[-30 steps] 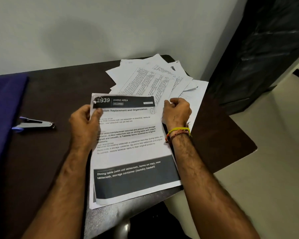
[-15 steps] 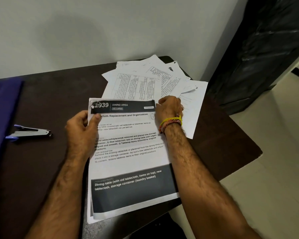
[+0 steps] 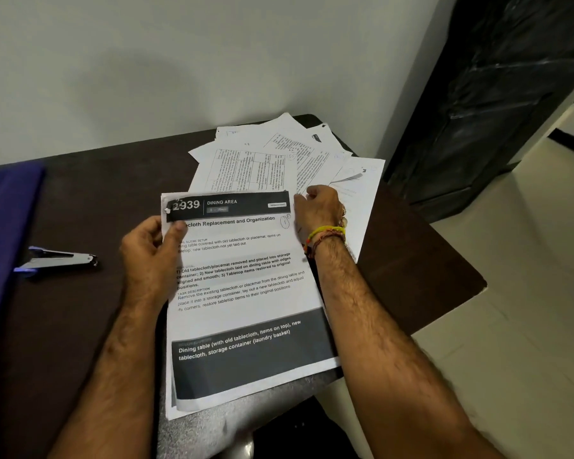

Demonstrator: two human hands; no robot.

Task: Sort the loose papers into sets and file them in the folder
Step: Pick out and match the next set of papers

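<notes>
The printed sheet (image 3: 242, 293) headed "2939 DINING AREA" lies flat near the front edge of the dark table (image 3: 421, 279), its lower end hanging a little past that edge. It is smooth white paper with a black band across the top and a wide charcoal block near the bottom; at least one more sheet shows under its lower left corner.

The left hand (image 3: 149, 253) grips the sheet's left edge near the top — thumb curled over onto the printed face, fingers folded behind the margin. The right hand (image 3: 318, 210) sits at the sheet's upper right corner with its fingers curled under; whether it pinches that corner or the paper beneath cannot be told. A yellow and red thread band (image 3: 325, 236) circles that wrist.

Beyond the sheet, a fan of loose papers (image 3: 262, 160) — thin, white, printed with tables and lines of text — spreads toward the table's far corner. To the left lies a slim metal stapler (image 3: 58, 260) with a blue tip, just beside a blue folder (image 3: 4, 233) with a matte surface.
</notes>
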